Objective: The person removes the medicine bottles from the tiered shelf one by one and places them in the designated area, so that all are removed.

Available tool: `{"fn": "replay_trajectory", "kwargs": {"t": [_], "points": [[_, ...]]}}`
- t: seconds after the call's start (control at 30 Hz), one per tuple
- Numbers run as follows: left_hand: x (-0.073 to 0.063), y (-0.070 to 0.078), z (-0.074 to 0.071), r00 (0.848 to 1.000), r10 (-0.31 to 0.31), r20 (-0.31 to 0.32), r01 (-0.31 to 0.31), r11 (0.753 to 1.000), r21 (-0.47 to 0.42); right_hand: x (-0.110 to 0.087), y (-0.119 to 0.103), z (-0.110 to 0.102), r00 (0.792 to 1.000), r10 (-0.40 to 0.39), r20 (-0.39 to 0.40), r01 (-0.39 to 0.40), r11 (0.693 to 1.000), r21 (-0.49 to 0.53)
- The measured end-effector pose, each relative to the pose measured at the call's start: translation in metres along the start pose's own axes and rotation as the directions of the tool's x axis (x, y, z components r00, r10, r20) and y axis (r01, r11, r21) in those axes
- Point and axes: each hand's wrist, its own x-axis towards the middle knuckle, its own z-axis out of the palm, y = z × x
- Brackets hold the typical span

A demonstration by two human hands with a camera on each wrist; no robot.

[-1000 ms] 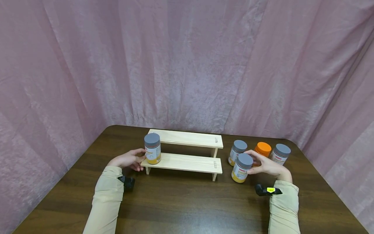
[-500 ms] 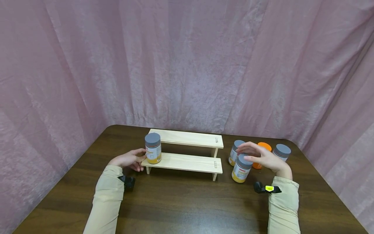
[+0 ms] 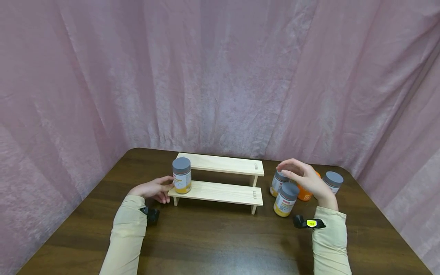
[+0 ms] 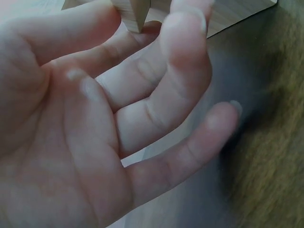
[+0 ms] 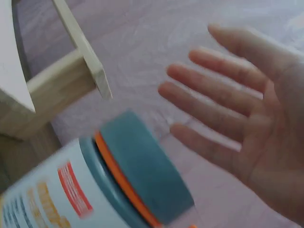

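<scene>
At the left end of a two-tier wooden shelf (image 3: 220,193), my left hand (image 3: 154,190) pinches the lower board's edge. The left wrist view shows the thumb and index finger against the wood (image 4: 133,13), the other fingers loosely bent. A white and yellow supplement jar (image 3: 182,177) with a grey lid stands upright on that board, beside the fingertips. On the right, my right hand (image 3: 306,180) hovers over the jars with nothing held, fingers spread in the right wrist view. Below it stand a grey-lidded jar (image 3: 286,200), another grey-lidded jar (image 3: 277,184) behind, and an orange jar (image 3: 304,193), partly hidden.
One more grey-lidded jar (image 3: 333,180) stands at the far right, partly behind the right hand. The upper board (image 3: 220,163) rises behind the lower one. A dark wooden table (image 3: 220,236) lies beneath, with a pink curtain (image 3: 220,76) behind it.
My right hand has let go of the front grey-lidded jar and moved up and back over the rear-left jar. My left hand has stayed at the shelf end.
</scene>
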Motion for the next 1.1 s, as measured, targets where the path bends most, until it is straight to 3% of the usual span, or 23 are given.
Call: {"fn": "replay_trajectory", "kwargs": {"t": [0.3,0.6,0.8,1.1], "points": [[-0.003,0.002,0.003,0.999,0.023,0.031,-0.024,0.999,0.033,0.017,-0.018,0.024,0.987,0.104,-0.125,-0.098,0.994,0.048],[-0.002,0.003,0.000,0.999,0.027,0.019,-0.027,0.999,0.040,0.037,-0.033,0.058,0.993,0.096,-0.065,-0.095,0.995,0.021],[0.004,0.002,0.002,0.999,0.041,0.029,-0.042,0.998,0.051,0.045,-0.036,0.076,0.997,0.078,-0.022,-0.077,0.995,0.057],[0.009,0.004,0.004,0.998,0.051,0.044,-0.053,0.998,0.047,0.060,-0.044,0.107,0.997,0.071,-0.035,-0.068,0.996,0.059]]}}
